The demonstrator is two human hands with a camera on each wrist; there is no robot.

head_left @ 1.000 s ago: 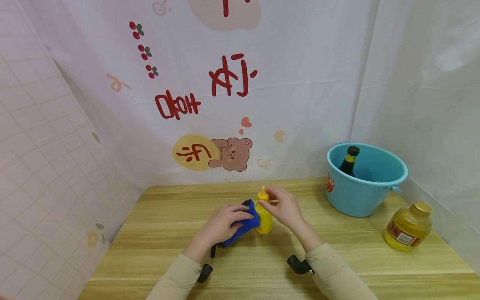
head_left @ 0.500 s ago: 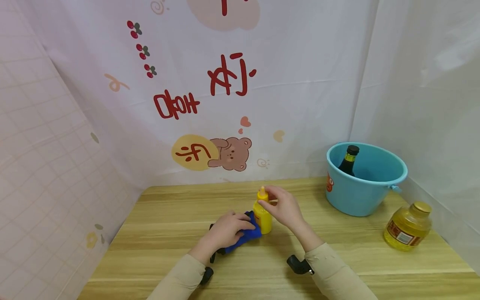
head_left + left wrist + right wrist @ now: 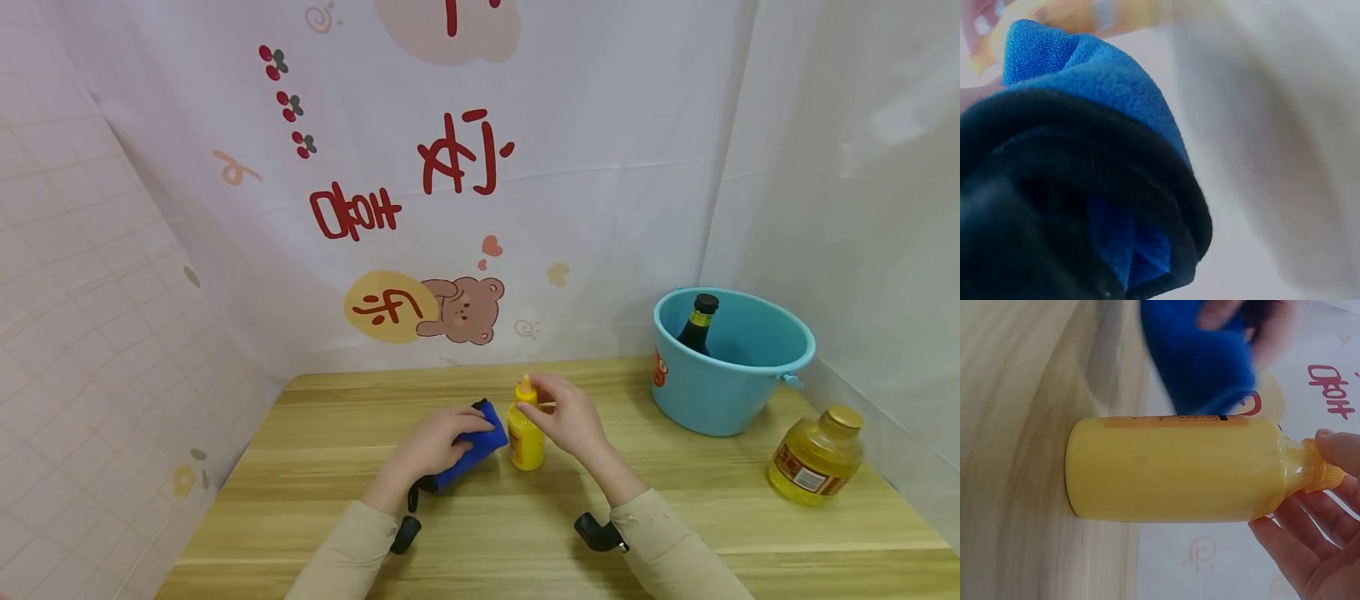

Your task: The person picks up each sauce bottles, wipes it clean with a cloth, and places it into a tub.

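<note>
A yellow squeeze bottle (image 3: 527, 446) stands upright on the wooden table. My right hand (image 3: 564, 414) pinches it at the neck and cap, thumb and fingers on either side, as the right wrist view also shows. A blue cloth with black edging (image 3: 472, 457), folded over, is in the grip of my left hand (image 3: 435, 442), just left of the bottle. In the left wrist view the cloth (image 3: 1110, 75) fills much of the picture, and the bottle lies blurred behind it. A narrow gap separates cloth and bottle in the head view.
At the back right stands a light blue bucket (image 3: 697, 400) with a dark bottle (image 3: 698, 325) inside. In front of it, near the right wall, is a jar-shaped bottle of yellow oil (image 3: 816, 458) with a gold cap. A printed white curtain (image 3: 600, 233) hangs behind the table.
My left hand and the cloth went down along the bottle's side, then moved away to the left and up. The right hand and bottle have stayed in place.
</note>
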